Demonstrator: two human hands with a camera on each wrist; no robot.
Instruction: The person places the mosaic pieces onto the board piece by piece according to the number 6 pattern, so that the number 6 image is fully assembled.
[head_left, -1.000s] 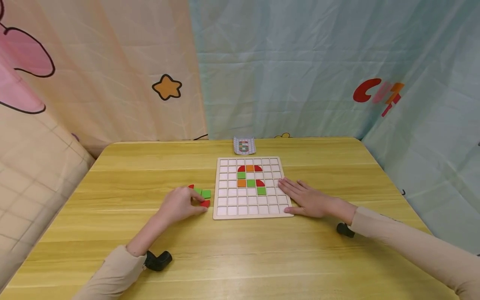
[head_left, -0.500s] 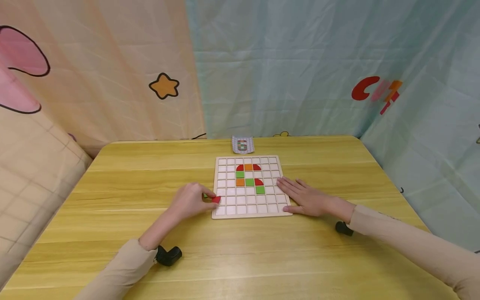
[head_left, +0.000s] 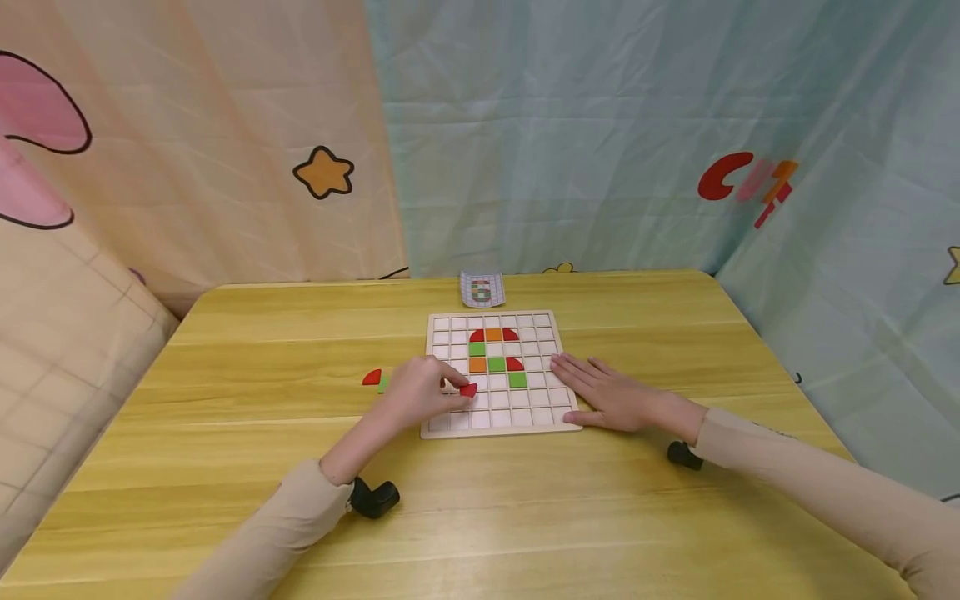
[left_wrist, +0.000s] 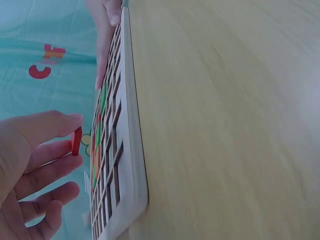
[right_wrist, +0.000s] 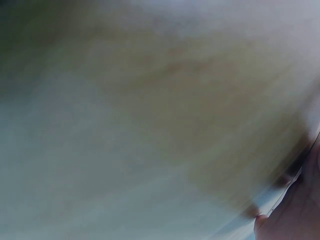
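The left hand, grip pinching a red tile, has moved in from the left edge over the grid board; the right hand stays flat on its right edge; the left hand partly hides a green tile.

Left hand: thumb and fingertips in a pinch, outer fingers bent. Right hand: palm down, fingers straight, thumb spread. Left forearm and right forearm sleeved.
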